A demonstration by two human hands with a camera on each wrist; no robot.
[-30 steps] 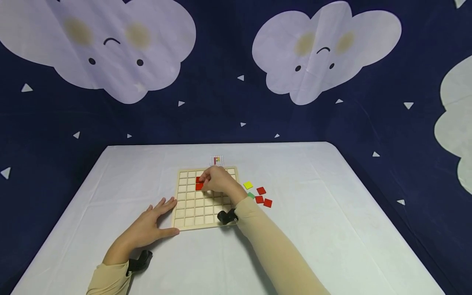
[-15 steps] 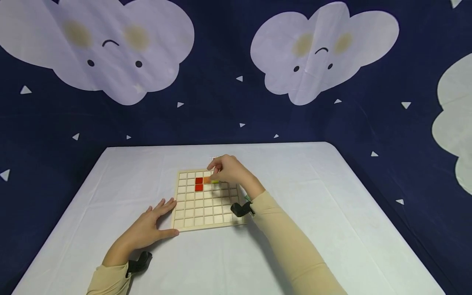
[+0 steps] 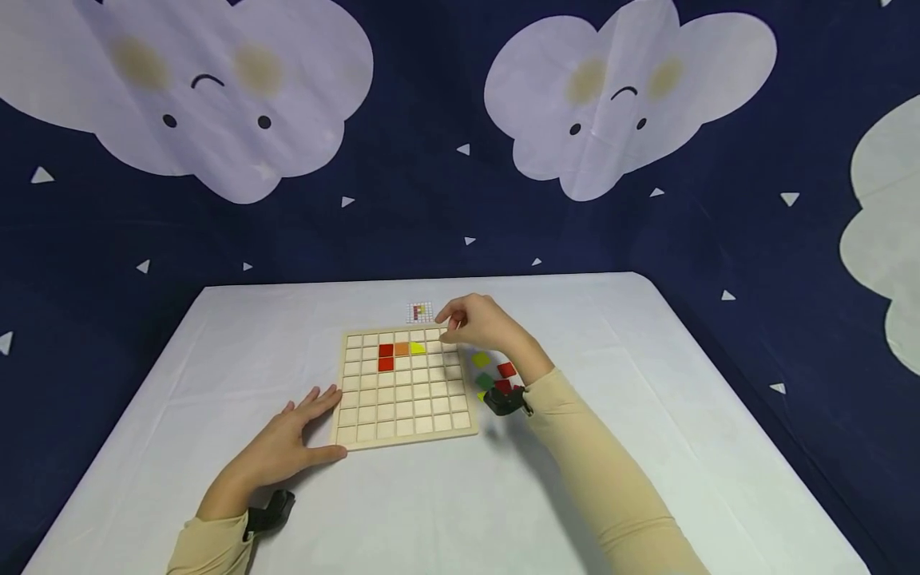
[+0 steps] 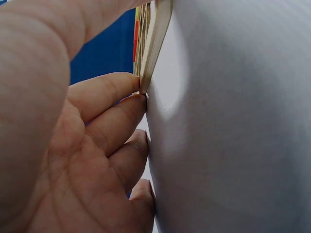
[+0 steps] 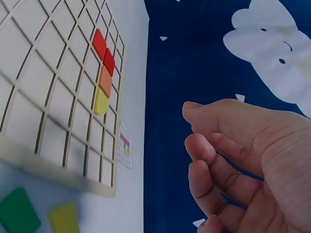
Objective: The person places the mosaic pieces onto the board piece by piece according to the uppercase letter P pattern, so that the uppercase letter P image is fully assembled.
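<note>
Board (image 3: 411,399): lay flat on the table (image 3: 647,415), most squares bare. Bore four coloured pieces between eleven and one o'clock of its centre: upper red tile (image 3: 386,350), lower red tile (image 3: 386,364) directly at six from it, then orange tile (image 3: 402,349) and yellow piece (image 3: 418,348), in a row towards three from the upper red. Touched from eight to nine o'clock by the left hand (image 3: 287,446), spread wide, fingertips and thumb at the edge, without a grip on anything. Overhung near the corner between one and two by the right hand (image 3: 483,323), raised clear of the grid, fingers loosely bent, thumb and forefinger slightly apart, nothing visible between them. Flanked just off three o'clock by loose pieces, among them yellow tile (image 3: 481,359), green tile (image 3: 485,381) and red tile (image 3: 506,370), others partly hidden behind the wrist camera (image 3: 505,401). Faced just beyond twelve by a card (image 3: 420,312) with a coloured grid, too small to read square by square.

Seemed, as a judgement, between placements: four pieces seated, right hand free. Called next, by the look of it, for checking the card, pinching a thin loose piece by its edges and lowering it squarely between the ridges, with steady bracing from the left hand.
</note>
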